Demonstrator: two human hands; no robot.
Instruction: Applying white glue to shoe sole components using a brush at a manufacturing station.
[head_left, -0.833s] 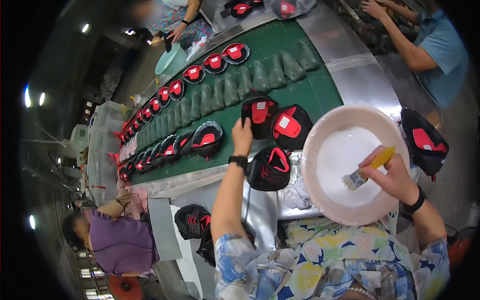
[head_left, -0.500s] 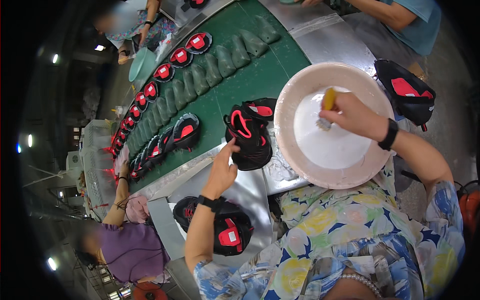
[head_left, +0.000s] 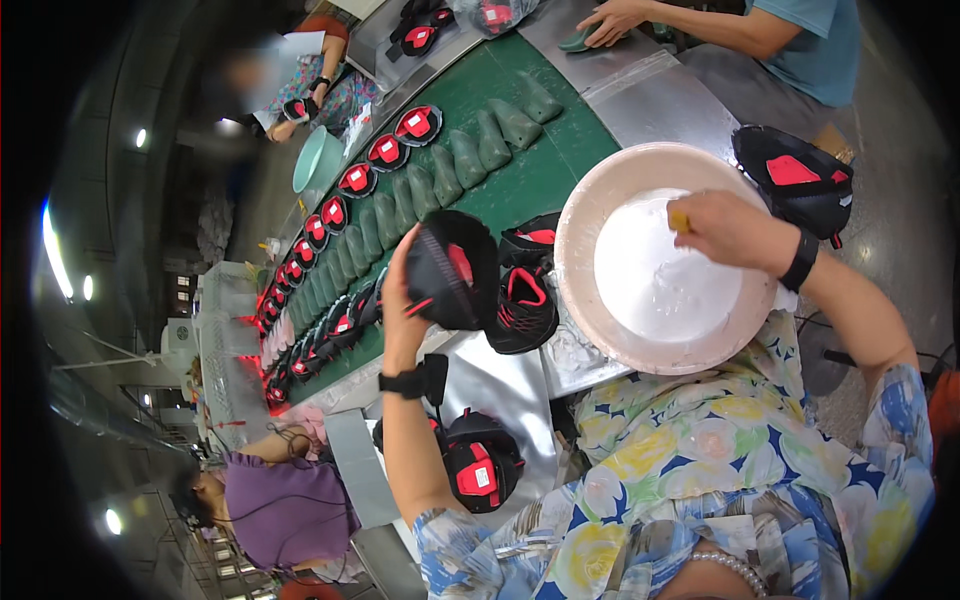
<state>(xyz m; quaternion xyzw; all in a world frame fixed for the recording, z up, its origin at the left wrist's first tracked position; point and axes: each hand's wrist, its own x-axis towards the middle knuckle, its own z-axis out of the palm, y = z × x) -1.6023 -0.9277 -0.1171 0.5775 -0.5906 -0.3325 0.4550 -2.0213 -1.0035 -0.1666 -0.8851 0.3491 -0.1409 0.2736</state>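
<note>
My left hand grips a black shoe upper with red inside, raised off the bench. Beside and partly behind it stands a black shoe upper with a red collar. Over a wide pale pink basin of white liquid, my right hand is closed round a brush with a yellow handle. The brush's bristle end is hidden, so I cannot tell whether it touches the liquid.
Green shoe lasts and black-and-red uppers line a green conveyor belt. More uppers lie by my left forearm and right of the basin. Co-workers sit around the belt.
My left hand has left the red-collared upper and now holds another upper, raised. My right hand has moved slightly right with the brush, whose bristles are now out of sight.
</note>
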